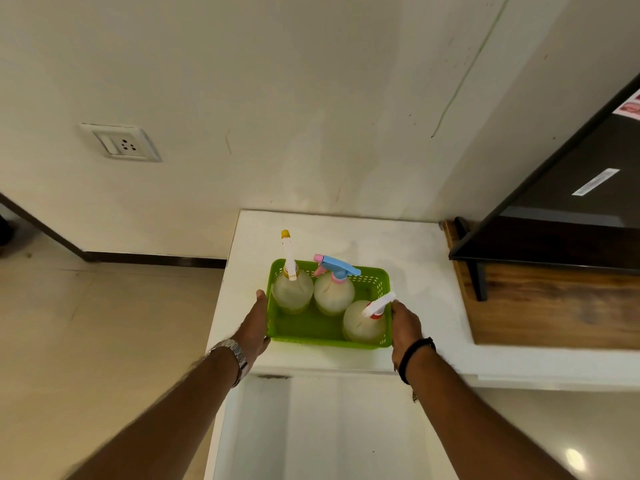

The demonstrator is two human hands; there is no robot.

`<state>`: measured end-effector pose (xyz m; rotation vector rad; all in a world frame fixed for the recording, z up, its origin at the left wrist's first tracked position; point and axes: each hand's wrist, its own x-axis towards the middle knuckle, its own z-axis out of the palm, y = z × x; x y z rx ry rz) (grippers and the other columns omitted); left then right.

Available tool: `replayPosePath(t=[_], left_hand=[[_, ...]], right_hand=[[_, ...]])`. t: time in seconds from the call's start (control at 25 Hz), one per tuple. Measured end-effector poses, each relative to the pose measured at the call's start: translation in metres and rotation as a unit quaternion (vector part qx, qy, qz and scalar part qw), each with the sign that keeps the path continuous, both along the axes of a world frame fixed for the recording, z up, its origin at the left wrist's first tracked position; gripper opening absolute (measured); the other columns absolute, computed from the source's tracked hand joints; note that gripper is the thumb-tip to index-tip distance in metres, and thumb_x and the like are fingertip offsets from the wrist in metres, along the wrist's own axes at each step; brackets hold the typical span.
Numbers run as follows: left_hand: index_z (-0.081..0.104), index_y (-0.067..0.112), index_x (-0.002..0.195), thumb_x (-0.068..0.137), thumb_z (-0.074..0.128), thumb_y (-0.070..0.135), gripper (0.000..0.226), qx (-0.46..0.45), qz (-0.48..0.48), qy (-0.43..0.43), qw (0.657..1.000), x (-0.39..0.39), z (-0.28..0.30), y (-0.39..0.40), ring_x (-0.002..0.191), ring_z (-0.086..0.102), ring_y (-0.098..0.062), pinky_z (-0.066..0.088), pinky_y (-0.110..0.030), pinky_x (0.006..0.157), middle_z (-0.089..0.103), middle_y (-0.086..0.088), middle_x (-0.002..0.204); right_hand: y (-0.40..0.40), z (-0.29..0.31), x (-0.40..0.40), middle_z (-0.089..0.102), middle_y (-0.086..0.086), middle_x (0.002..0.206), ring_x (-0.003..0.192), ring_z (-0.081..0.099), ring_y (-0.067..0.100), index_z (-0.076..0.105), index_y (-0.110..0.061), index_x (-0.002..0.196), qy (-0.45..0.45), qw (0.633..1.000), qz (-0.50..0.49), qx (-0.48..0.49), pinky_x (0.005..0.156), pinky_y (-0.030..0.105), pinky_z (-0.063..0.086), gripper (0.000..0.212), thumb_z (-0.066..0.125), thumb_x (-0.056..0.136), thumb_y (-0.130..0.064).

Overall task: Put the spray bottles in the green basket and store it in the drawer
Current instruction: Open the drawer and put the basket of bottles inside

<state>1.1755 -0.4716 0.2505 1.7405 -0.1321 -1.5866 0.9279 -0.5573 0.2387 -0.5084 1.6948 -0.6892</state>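
Note:
A green plastic basket (304, 332) sits on a white counter (415, 289) near its front edge. Three spray bottles stand upright inside it: one with a yellow-tipped white nozzle (292, 289) at the back left, one with a blue and pink trigger (334, 291) at the back middle, one with a white and red trigger (363, 325) at the front right. My left hand (254, 327) presses flat against the basket's left wall. My right hand (405, 327) grips the right wall. The drawer front (346, 427) lies below the counter edge and looks closed.
A dark flat screen (571, 209) on a wooden stand (554, 306) takes up the counter's right side. The wall behind carries a power socket (121, 143). Beige floor (86, 323) lies to the left of the cabinet.

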Motion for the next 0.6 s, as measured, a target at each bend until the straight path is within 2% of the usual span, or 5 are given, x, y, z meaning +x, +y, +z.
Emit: replayPosePath(t=[0.2,0.28,0.36,0.48,0.6], left_hand=[[0.055,0.032,0.131,0.099,0.037,0.059,0.046,-0.045,0.06,0.033,0.997,-0.013,0.006,0.041,0.138,0.048,-0.02,0.034,-0.036,0.116,0.053,-0.001,0.148],[0.052,0.029,0.138,0.1,0.039,0.055,0.048,-0.053,0.081,0.046,0.994,-0.02,0.008,0.067,0.137,0.049,-0.022,0.036,-0.037,0.114,0.054,0.0,0.147],[0.052,0.031,0.138,0.1,0.039,0.052,0.045,-0.056,0.094,0.053,0.993,-0.025,0.008,0.096,0.136,0.051,-0.021,0.034,-0.039,0.117,0.056,0.003,0.145],[0.057,0.037,0.127,0.101,0.036,0.052,0.037,-0.047,0.1,0.065,0.992,-0.033,0.001,0.143,0.132,0.054,-0.016,0.033,-0.039,0.118,0.059,0.009,0.14],[0.058,0.038,0.127,0.1,0.032,0.057,0.042,-0.012,0.104,0.055,0.993,-0.037,-0.016,0.182,0.125,0.059,-0.011,0.042,-0.03,0.103,0.063,0.011,0.136]], right_hand=[[0.036,-0.001,-0.009,0.07,0.018,0.124,0.123,0.061,0.036,0.072,-0.005,0.118,-0.024,0.999,-0.018,-0.021,0.109,0.046,0.046,0.034,0.053,0.098,-0.026],[0.06,0.0,-0.016,0.072,0.017,0.121,0.12,0.063,0.035,0.073,-0.008,0.116,-0.033,0.999,-0.029,-0.031,0.111,0.049,0.045,0.035,0.055,0.097,-0.03],[0.088,-0.002,-0.023,0.072,0.018,0.121,0.12,0.063,0.035,0.073,-0.009,0.118,-0.036,0.998,-0.035,-0.045,0.11,0.052,0.045,0.035,0.055,0.097,-0.032],[0.135,-0.002,-0.036,0.073,0.017,0.116,0.115,0.066,0.034,0.073,-0.013,0.118,-0.041,0.997,-0.01,-0.063,0.101,0.049,0.052,0.032,0.052,0.1,-0.028],[0.175,-0.01,-0.051,0.076,0.002,0.105,0.101,0.072,0.021,0.078,-0.028,0.107,-0.028,0.997,0.014,-0.068,0.083,0.035,0.059,0.033,0.049,0.101,-0.013]])
